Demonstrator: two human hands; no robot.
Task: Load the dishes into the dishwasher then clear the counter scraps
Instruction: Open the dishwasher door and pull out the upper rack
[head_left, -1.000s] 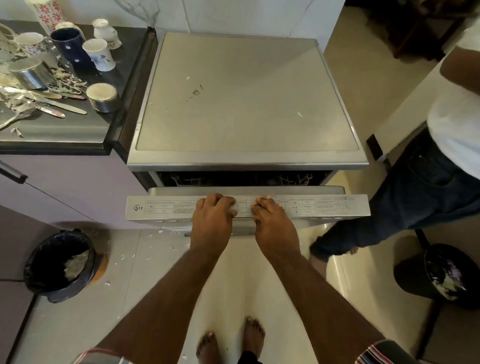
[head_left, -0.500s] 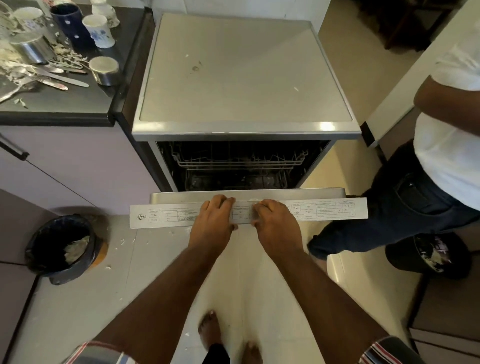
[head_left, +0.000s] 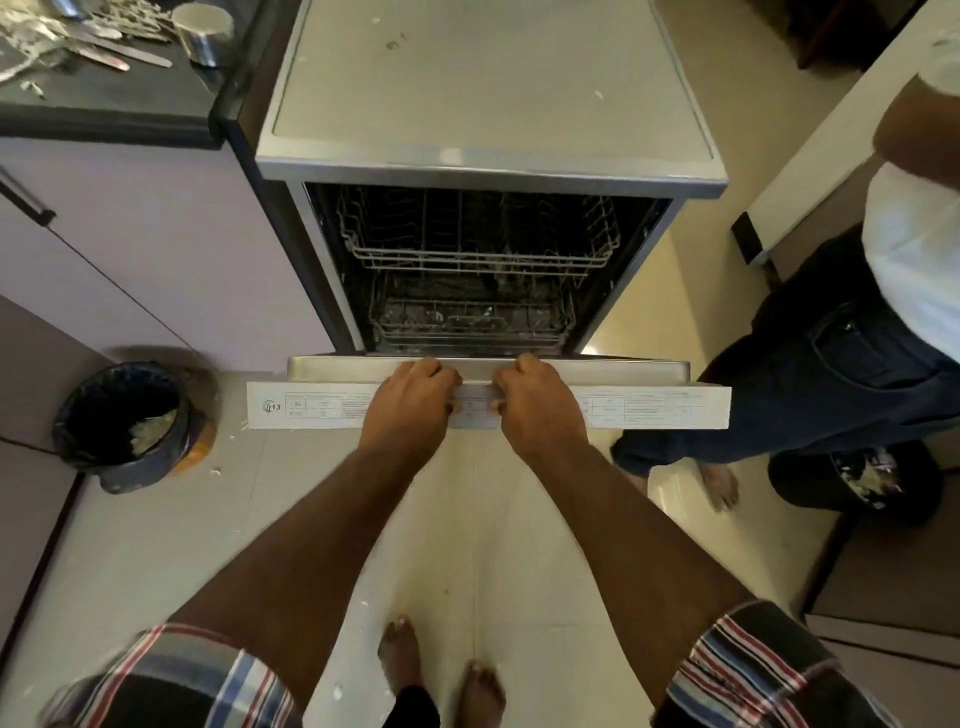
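The steel dishwasher (head_left: 488, 98) stands in the middle, its door (head_left: 649, 408) swung down and well open. My left hand (head_left: 410, 410) and my right hand (head_left: 540, 410) both grip the door's top edge side by side, fingers curled over it. Inside, the upper wire rack (head_left: 478, 244) and the lower wire rack (head_left: 467, 317) show; I see no dishes in them. On the dark counter (head_left: 104, 109) at top left lie cutlery (head_left: 98, 47), a steel cup (head_left: 203, 34) and pale scraps.
A black bin (head_left: 122, 423) with scraps stands on the floor at left. Another person (head_left: 831, 353) stands close at the right of the door, with a second dark bin (head_left: 857, 480) behind their foot. My bare feet (head_left: 441, 675) are on the pale tiles.
The door has swung further down under both hands, from a narrow gap to wide open, exposing both racks. My view has dropped lower, so most counter dishes left the frame.
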